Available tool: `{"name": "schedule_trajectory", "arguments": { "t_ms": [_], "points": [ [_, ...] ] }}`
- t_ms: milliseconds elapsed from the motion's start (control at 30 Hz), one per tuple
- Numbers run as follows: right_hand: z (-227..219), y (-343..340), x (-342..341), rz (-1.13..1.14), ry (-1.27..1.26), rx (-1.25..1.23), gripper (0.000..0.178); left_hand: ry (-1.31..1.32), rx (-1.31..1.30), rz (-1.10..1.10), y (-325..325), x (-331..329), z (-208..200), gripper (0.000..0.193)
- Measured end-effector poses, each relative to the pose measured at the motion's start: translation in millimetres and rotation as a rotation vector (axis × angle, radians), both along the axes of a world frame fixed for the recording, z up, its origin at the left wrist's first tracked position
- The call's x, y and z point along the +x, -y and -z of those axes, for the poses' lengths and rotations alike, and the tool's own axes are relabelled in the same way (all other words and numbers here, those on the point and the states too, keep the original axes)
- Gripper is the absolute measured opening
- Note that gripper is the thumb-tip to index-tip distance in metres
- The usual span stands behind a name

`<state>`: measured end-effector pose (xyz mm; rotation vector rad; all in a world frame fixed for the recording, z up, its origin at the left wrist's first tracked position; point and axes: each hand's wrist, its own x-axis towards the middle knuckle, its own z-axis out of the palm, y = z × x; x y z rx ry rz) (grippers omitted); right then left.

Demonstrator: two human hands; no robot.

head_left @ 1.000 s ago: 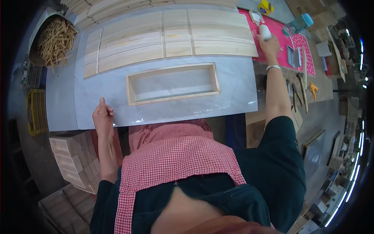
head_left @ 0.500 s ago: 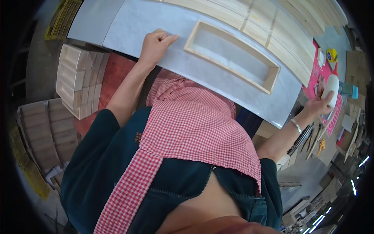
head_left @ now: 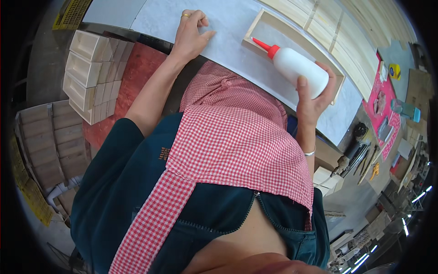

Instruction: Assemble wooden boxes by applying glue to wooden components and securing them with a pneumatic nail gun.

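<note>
Right hand [head_left: 315, 98], earlier off beside the pink mat [head_left: 388, 98], has come over the wooden frame [head_left: 296, 50], its grip closed round a white glue bottle [head_left: 299, 68]; long axis diagonal, red nozzle pointing up-left into the frame; left hand [head_left: 191, 34] rests empty, fingers loosely curled, on the grey counter [head_left: 228, 27].

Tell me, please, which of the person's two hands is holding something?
The right hand: it grips a white glue bottle with a red nozzle over the wooden frame. The left hand rests empty on the grey worktop.
</note>
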<state>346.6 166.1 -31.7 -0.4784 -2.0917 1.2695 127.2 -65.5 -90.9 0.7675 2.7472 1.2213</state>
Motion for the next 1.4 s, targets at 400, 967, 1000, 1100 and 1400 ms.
{"name": "schedule_trajectory", "arguments": {
  "t_ms": [400, 967, 1000, 1100, 1400],
  "points": [
    [-3, 8, -13, -0.085, 0.051, 0.024, 0.056, -0.314, 0.152, -0.094, 0, 2, 22, 0.029],
    [-5, -9, -43, -0.099, -0.087, 0.405, 0.062, -0.351, 0.21, -0.122, -1, 4, 20, 0.02],
    [-6, -10, -45, -0.097, -0.089, 0.406, 0.062, -0.353, 0.211, -0.121, -1, 5, 20, 0.02],
    [-8, -15, -53, -0.08, -0.052, 0.405, 0.059, -0.352, 0.207, -0.125, -2, 5, 20, 0.022],
    [-3, -26, -64, 0.0, -0.122, 0.472, 0.06, -0.318, 0.207, -0.126, -3, 7, 17, 0.023]
  ]
}}
